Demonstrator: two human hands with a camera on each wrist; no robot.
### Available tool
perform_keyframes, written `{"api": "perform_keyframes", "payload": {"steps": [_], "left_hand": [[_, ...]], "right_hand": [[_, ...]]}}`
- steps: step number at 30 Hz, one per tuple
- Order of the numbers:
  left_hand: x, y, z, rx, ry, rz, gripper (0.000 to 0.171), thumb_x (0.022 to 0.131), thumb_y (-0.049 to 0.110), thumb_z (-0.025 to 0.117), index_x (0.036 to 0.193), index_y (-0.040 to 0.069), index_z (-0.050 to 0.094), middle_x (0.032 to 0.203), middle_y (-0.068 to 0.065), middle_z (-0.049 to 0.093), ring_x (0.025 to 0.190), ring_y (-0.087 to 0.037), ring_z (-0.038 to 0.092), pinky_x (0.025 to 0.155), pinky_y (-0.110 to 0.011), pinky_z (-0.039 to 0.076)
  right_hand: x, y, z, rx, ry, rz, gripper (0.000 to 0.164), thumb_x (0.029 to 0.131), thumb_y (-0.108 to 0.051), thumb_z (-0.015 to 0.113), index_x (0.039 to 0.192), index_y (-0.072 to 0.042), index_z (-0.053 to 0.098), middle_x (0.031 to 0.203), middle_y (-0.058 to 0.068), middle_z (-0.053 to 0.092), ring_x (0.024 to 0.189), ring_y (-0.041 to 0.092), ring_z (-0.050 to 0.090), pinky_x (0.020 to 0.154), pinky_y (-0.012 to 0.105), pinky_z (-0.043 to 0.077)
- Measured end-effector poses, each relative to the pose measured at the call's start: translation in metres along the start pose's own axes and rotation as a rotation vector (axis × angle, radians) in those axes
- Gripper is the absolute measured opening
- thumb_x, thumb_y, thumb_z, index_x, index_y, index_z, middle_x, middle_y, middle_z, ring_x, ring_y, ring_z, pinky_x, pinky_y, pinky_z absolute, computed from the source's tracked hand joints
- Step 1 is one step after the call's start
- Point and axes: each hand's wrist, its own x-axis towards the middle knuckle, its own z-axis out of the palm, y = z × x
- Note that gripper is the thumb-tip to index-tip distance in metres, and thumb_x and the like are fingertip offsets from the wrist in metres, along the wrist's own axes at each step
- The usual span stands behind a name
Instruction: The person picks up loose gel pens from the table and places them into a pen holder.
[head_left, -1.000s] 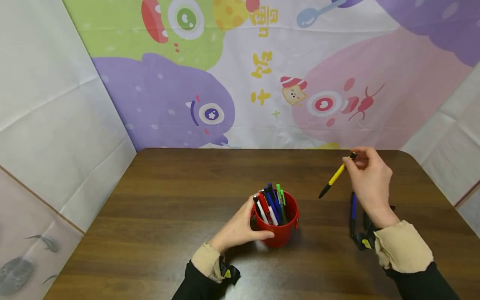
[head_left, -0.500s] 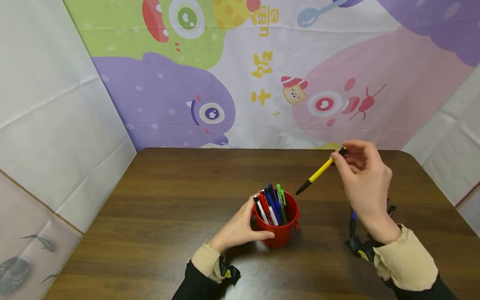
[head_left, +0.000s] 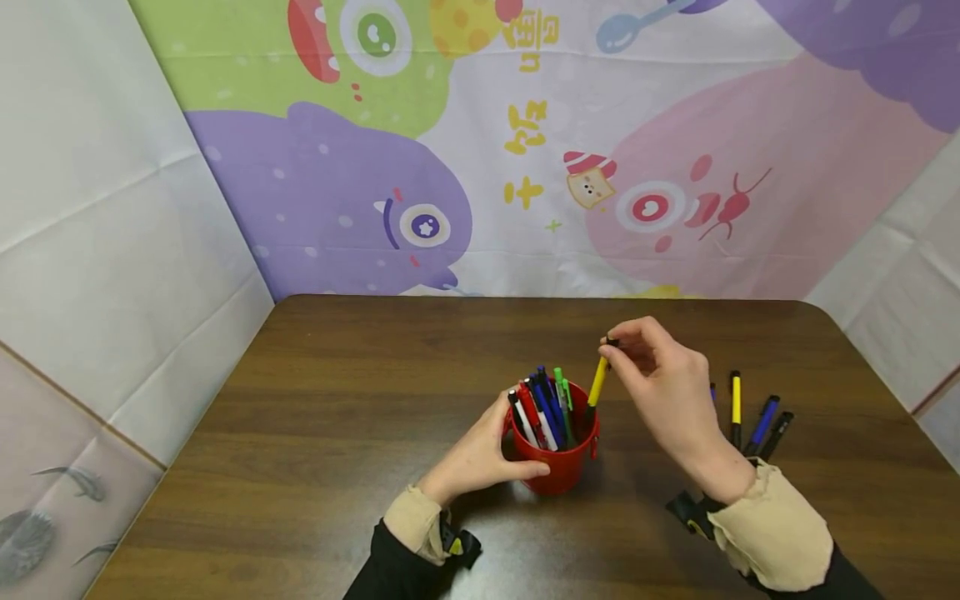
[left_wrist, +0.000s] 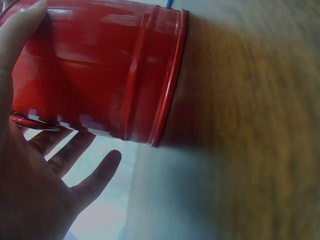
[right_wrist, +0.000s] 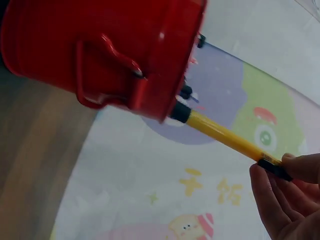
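Note:
A red metal bucket (head_left: pixel 558 475) stands upright on the table, with several pens (head_left: pixel 536 412) in white, red, blue and green leaning to its left side. My left hand (head_left: pixel 480 454) grips the bucket from the left, its thumb across the front; the left wrist view shows the bucket's wall (left_wrist: pixel 90 65) close up. Between thumb and fingertips, my right hand (head_left: pixel 667 392) pinches the black top end of a yellow pen (head_left: pixel 597 379). The pen's black lower end dips inside the bucket's right rim. In the right wrist view that yellow pen (right_wrist: pixel 225 137) slants from the fingers into the bucket's mouth.
Right of the right hand lie more pens: a yellow one (head_left: pixel 736 404), a blue one (head_left: pixel 765 421) and a black one (head_left: pixel 778 433), partly behind the right wrist. A cartoon-printed cloth (head_left: pixel 525 250) hangs behind the wooden table (head_left: pixel 337 400).
My right hand has moved left and lower with the yellow pen, whose lower end has come into the bucket. The pens on the right are more uncovered. My left hand and the bucket stay put.

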Motion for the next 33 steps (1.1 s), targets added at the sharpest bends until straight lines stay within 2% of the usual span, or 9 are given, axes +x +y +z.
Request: {"api": "perform_keyframes", "payload": {"steps": [5,14,18,31,33], "left_hand": [[0.003,-0.012,0.002,-0.008,0.003,0.006,0.089,0.073,0.042,0.073,0.142,0.028,0.018,0.135,0.002,0.038,0.117,-0.011,0.042,0.098,-0.034,0.038],[0.003,-0.011,0.001,-0.017,0.006,-0.003,0.09,0.071,0.042,0.074,0.142,0.03,0.018,0.134,0.005,0.038,0.117,-0.009,0.042,0.098,-0.032,0.038],[0.003,-0.011,0.001,-0.015,0.002,-0.002,0.09,0.072,0.042,0.073,0.141,0.029,0.019,0.134,0.004,0.039,0.116,-0.009,0.042,0.098,-0.033,0.038],[0.003,-0.012,0.002,-0.016,0.005,0.002,0.089,0.071,0.043,0.073,0.141,0.029,0.02,0.131,0.004,0.04,0.114,-0.009,0.044,0.097,-0.032,0.039],[0.002,-0.007,0.001,-0.019,0.003,-0.002,0.088,0.072,0.04,0.074,0.141,0.027,0.021,0.131,0.003,0.04,0.114,-0.01,0.044,0.097,-0.032,0.039]], "right_hand": [[-0.004,0.005,0.012,0.005,-0.064,-0.013,0.014,0.08,-0.012,0.067,0.092,-0.011,0.061,0.08,-0.004,0.065,0.068,0.004,0.059,0.059,0.028,0.052],[-0.012,0.013,0.031,0.024,-0.165,0.056,0.014,0.078,-0.011,0.07,0.09,-0.009,0.063,0.082,0.0,0.065,0.068,0.007,0.059,0.06,0.027,0.053],[-0.014,0.017,0.036,0.019,-0.182,0.087,0.013,0.078,-0.013,0.07,0.09,-0.009,0.064,0.082,0.0,0.066,0.067,0.008,0.06,0.06,0.029,0.053],[-0.019,0.024,0.046,0.002,-0.21,0.114,0.01,0.08,-0.013,0.068,0.089,-0.01,0.067,0.083,-0.001,0.068,0.069,0.009,0.062,0.061,0.029,0.053],[-0.019,0.024,0.046,0.005,-0.218,0.122,0.01,0.08,-0.013,0.068,0.09,-0.009,0.066,0.083,0.0,0.068,0.07,0.009,0.062,0.061,0.03,0.054]]}}
